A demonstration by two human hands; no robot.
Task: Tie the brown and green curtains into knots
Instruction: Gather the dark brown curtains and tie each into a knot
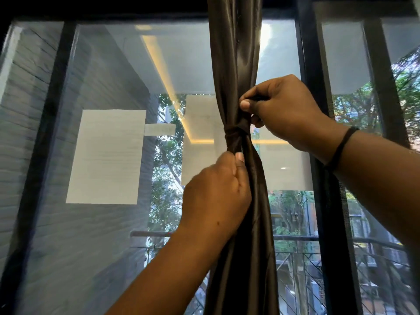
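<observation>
Brown curtain [236, 53] hanging bunched before the window [113, 87], cinched into a knot [236, 134] between the two grips. Left hand [216, 194] just under the knot, grip closed on the fabric tail below it, thumb pressed up against the cloth; right hand [284, 110] just above and right of the knot, grip pinched narrow on the gathered cloth there, a dark band [341, 146] round its wrist. Green curtain nowhere to be told apart.

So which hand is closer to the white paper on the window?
Left. The left hand grips the brown curtain below the knot, nearer the white paper; the right hand pinches above, farther off.
</observation>
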